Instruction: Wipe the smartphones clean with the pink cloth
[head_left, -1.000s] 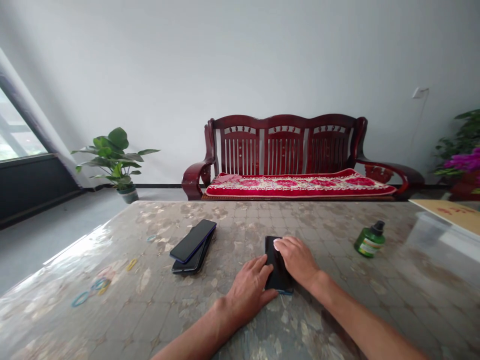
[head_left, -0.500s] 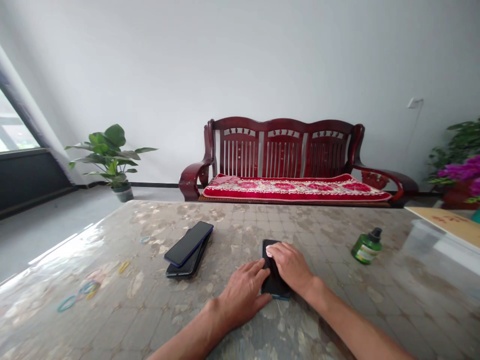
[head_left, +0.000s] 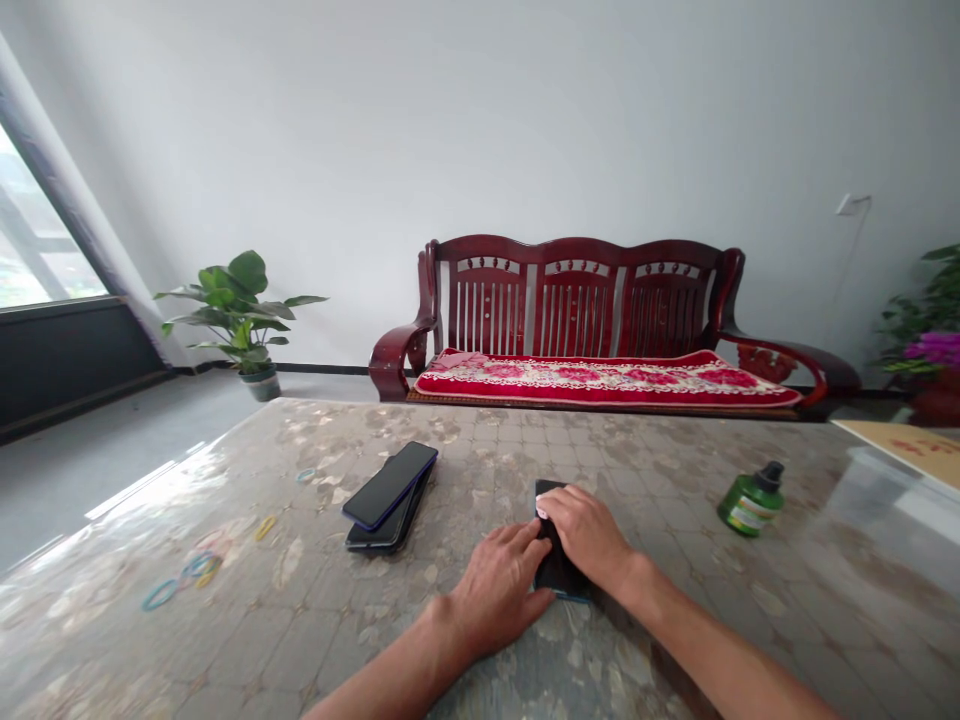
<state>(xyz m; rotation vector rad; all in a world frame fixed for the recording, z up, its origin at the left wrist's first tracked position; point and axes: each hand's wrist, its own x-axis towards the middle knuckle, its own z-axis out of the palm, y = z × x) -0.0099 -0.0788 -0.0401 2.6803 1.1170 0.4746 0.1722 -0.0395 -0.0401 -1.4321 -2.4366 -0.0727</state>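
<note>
A black smartphone (head_left: 556, 578) lies flat on the table, its screen partly covered by my hands. My left hand (head_left: 504, 580) holds it along the left side, with the fingertips on its edge and the thumb near the lower corner. Over the screen, my right hand (head_left: 589, 525) is closed, pinching a small white wad (head_left: 541, 507), perhaps tissue or cloth, against the glass. Most of the wad is hidden under the fingers. To the left lie two more phones, a blue-edged phone (head_left: 391, 485) resting askew on a dark phone (head_left: 379, 542).
A green bottle (head_left: 751, 503) with a black cap stands to the right, near a clear plastic box (head_left: 870, 510). Several rubber bands (head_left: 161, 595) lie at the left of the patterned table (head_left: 300, 640). Beyond it are a wooden bench (head_left: 574, 285) and a potted plant (head_left: 244, 310).
The whole view has shifted slightly, so things sit a little farther right. My right hand stays on the phone's upper screen with the white wad; my left hand keeps its hold.
</note>
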